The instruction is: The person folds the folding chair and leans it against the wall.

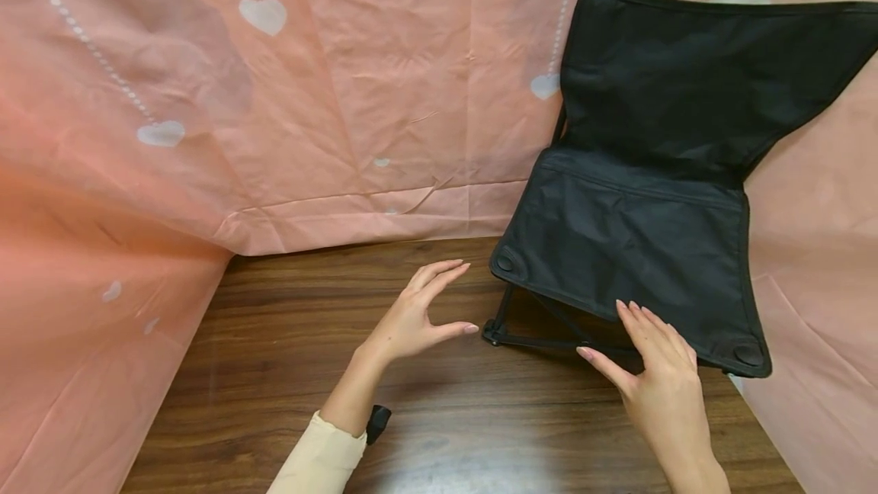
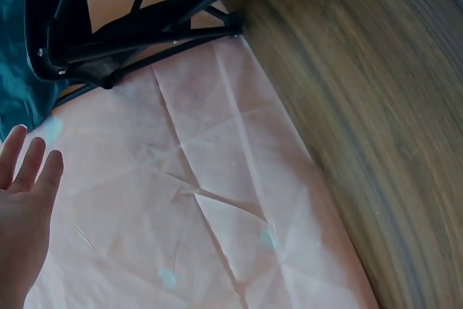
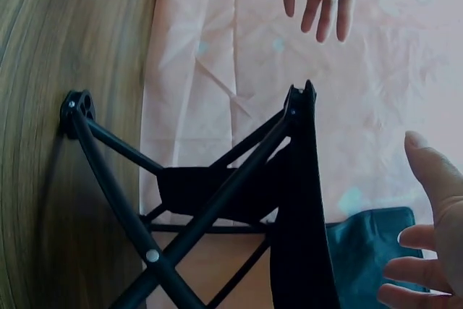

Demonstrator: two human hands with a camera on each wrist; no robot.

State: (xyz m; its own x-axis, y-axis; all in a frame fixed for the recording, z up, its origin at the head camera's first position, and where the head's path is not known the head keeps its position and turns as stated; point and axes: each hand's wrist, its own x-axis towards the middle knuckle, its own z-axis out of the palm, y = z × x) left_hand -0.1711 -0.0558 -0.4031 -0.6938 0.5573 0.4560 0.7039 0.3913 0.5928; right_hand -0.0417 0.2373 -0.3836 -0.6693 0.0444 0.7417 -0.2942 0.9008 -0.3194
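A black folding chair point(image 1: 645, 235) with a fabric seat and backrest stands unfolded at the right in the head view. Its crossed metal legs point(image 3: 210, 215) show in the right wrist view. My left hand point(image 1: 411, 319) hovers left of the chair's front corner, thumb and fingers spread apart, holding nothing. Over the front edge of the seat is my right hand point(image 1: 661, 380), fingers extended and thumb out to the side; whether the fingertips touch the fabric I cannot tell. In the left wrist view the chair frame point(image 2: 145, 41) appears at the top, apart from the left hand.
Brown wood-grain flooring point(image 1: 288, 372) lies beneath the chair. Pink cloth point(image 1: 384, 97) printed with white hearts hangs behind and along both sides, close to the chair's back and right side. A black band point(image 1: 378, 424) is on the left wrist.
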